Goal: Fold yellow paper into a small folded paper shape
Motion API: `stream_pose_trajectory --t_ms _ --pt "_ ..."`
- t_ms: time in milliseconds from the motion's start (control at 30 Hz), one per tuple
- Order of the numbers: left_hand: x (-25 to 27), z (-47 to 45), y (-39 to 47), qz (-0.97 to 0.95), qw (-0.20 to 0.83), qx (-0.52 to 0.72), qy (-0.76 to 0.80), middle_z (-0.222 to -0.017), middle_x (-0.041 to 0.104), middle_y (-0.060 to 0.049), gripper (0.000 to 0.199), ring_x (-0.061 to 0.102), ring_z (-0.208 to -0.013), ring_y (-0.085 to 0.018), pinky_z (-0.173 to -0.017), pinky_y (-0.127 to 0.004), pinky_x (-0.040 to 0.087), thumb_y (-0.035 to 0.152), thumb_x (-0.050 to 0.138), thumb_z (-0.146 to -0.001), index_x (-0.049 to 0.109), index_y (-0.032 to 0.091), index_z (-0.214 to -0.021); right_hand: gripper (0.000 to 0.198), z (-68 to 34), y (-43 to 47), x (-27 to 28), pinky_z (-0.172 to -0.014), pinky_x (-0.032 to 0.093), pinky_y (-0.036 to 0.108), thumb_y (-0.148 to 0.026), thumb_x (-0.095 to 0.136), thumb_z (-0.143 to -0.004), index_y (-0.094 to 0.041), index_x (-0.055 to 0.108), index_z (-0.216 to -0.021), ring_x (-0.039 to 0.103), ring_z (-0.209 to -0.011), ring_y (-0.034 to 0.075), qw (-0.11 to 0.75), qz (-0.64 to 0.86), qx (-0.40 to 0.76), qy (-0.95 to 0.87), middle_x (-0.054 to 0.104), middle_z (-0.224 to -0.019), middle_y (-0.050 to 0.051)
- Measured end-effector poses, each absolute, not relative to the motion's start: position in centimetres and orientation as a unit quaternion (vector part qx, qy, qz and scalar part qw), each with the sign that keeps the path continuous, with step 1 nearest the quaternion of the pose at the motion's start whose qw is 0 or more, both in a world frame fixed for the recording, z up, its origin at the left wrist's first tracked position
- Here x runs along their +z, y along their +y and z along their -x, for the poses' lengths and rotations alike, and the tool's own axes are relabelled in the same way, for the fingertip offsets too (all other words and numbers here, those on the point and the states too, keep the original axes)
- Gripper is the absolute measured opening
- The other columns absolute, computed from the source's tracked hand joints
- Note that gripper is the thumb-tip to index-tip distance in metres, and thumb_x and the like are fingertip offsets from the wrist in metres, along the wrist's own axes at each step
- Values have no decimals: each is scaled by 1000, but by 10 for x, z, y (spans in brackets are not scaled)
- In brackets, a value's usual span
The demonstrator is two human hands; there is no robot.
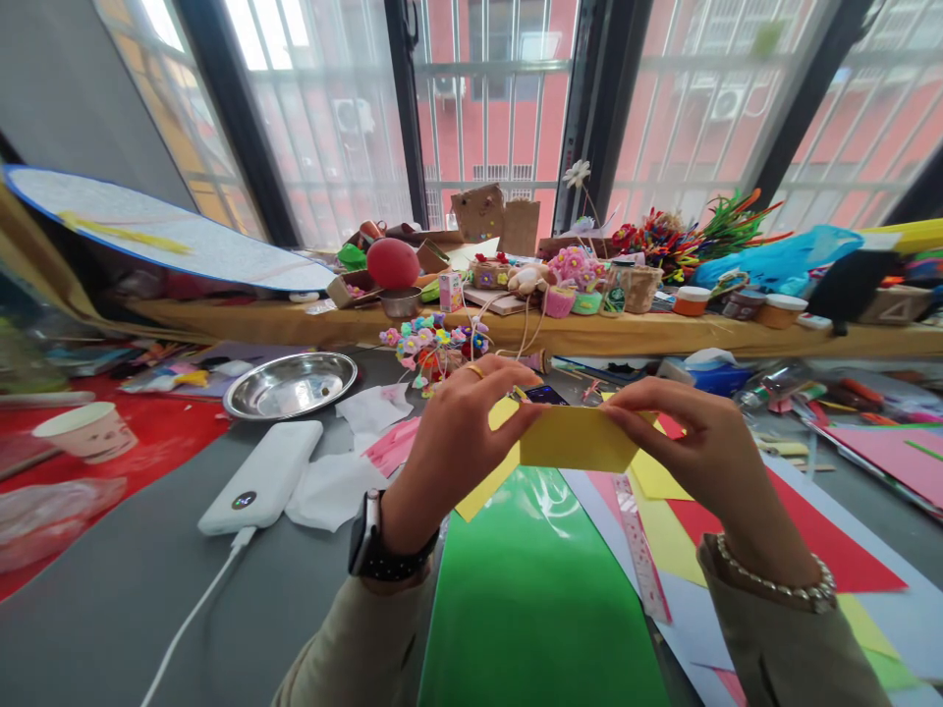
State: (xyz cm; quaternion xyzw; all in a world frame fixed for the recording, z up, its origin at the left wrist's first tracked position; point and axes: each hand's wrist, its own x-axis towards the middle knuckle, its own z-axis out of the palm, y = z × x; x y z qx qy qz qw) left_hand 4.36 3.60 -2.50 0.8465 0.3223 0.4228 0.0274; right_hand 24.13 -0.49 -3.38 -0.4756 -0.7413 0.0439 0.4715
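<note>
A small yellow piece of paper (579, 439) is held up between my two hands, above a glossy green sheet (541, 589). My left hand (471, 422) pinches its left upper corner between thumb and fingers. At the right upper corner, my right hand (693, 442) grips it the same way. The paper's front edge hangs toward me; whether it is folded I cannot tell. Behind it lies a dark phone-like screen (545, 395), partly covered. More yellow paper (490, 486) shows under my left hand.
A white power bank (261, 476) with a cable lies left, near a steel plate (291, 385) and a paper cup (86, 432). A pink ruler (640, 550) and red paper (803, 535) lie right. Craft items crowd the window ledge (331, 329).
</note>
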Motion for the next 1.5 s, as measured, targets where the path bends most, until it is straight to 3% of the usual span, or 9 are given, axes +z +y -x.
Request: stream_pose_trajectory --t_ms 167,333,567,700,833,967,1300,1500 --pt "-29 -54 33 -887 56 351 296 -80 63 1 14 56 -73 -12 -65 -23 41 24 47 -78 59 21 -83 9 -234 -4 -34 -59 44 24 -25 52 -75 -20 59 -73 56 -68 14 450 456 46 -766 63 -74 2" --pt "-28 -52 33 -879 30 360 310 -75 64 3 14 57 -69 -11 -61 -23 39 24 47 -78 61 21 -77 11 -241 -4 -34 -59 45 25 -28 52 -74 -20 61 -74 58 -68 15 451 476 51 -754 64 -74 2" --pt "-28 -45 38 -866 -8 354 353 -73 64 2 14 56 -65 -11 -56 -22 38 24 48 -76 62 21 -76 10 -257 -6 -34 -60 45 24 -29 55 -72 -20 59 -71 57 -65 14 499 530 4 -686 62 -70 1" --pt "-31 -54 32 -888 3 327 323 -74 64 3 14 56 -67 -11 -59 -22 39 24 48 -77 61 22 -77 11 -245 -4 -34 -62 45 25 -28 55 -72 -19 60 -77 57 -71 15 448 489 12 -749 62 -76 2" --pt "-31 -59 28 -894 17 324 308 -75 63 1 16 57 -69 -11 -60 -22 40 26 45 -79 61 21 -80 11 -231 -3 -37 -53 44 24 -26 52 -75 -19 60 -75 56 -66 15 398 468 13 -789 61 -71 3" --pt "-30 -52 33 -888 21 335 314 -77 64 2 14 57 -70 -11 -60 -21 40 24 46 -78 60 21 -80 12 -232 -2 -38 -47 44 21 -25 49 -76 -19 59 -76 55 -65 14 404 478 23 -779 61 -73 4" --pt "-30 -43 42 -830 -45 375 410 -75 63 -1 14 56 -69 -14 -62 -25 41 28 48 -77 59 20 -78 11 -235 1 -41 -56 46 26 -24 49 -76 -20 59 -76 56 -71 16 396 494 -8 -774 62 -77 4" --pt "-33 -56 35 -885 5 351 307 -87 61 -1 17 54 -80 -14 -69 -25 41 28 48 -77 57 20 -90 12 -232 0 -40 -53 45 24 -25 49 -75 -19 59 -76 56 -68 16 398 485 -8 -779 61 -74 4"
